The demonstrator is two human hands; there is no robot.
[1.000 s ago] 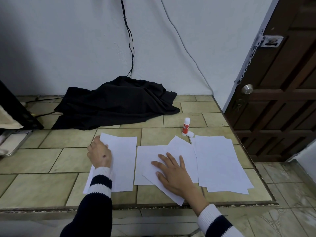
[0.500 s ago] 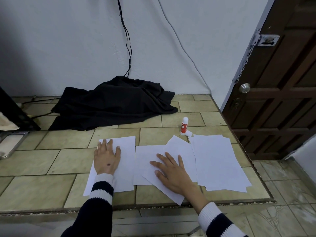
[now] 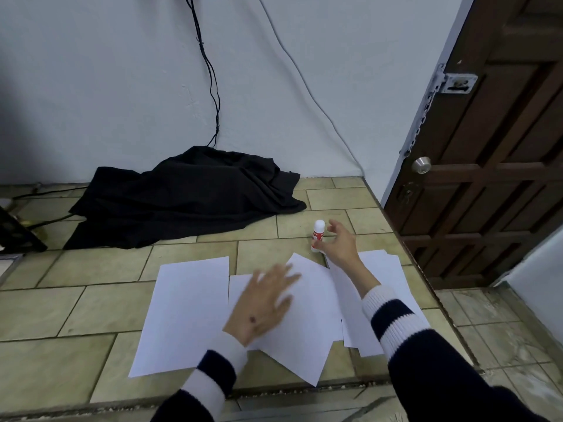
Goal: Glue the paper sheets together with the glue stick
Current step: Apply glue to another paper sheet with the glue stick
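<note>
White paper sheets lie on the tiled counter: one sheet (image 3: 185,312) at the left, an overlapping tilted pair (image 3: 307,324) in the middle, and a stack (image 3: 387,269) at the right. My left hand (image 3: 263,303) rests flat, fingers spread, on the middle sheets. A red-and-white glue stick (image 3: 318,234) stands upright behind the papers. My right hand (image 3: 339,242) is right beside it with curled, parted fingers around its right side; whether they touch it I cannot tell. The stick's loose cap is hidden behind this hand.
A crumpled black cloth (image 3: 185,196) lies at the back against the white wall, with black cables (image 3: 213,86) hanging above it. A dark wooden door (image 3: 487,166) stands at the right past the counter's edge (image 3: 426,278). A dark object (image 3: 18,233) sits at the far left.
My left hand moved from the left sheet over to the middle sheets. My right hand left the middle sheets and reached forward to the glue stick.
</note>
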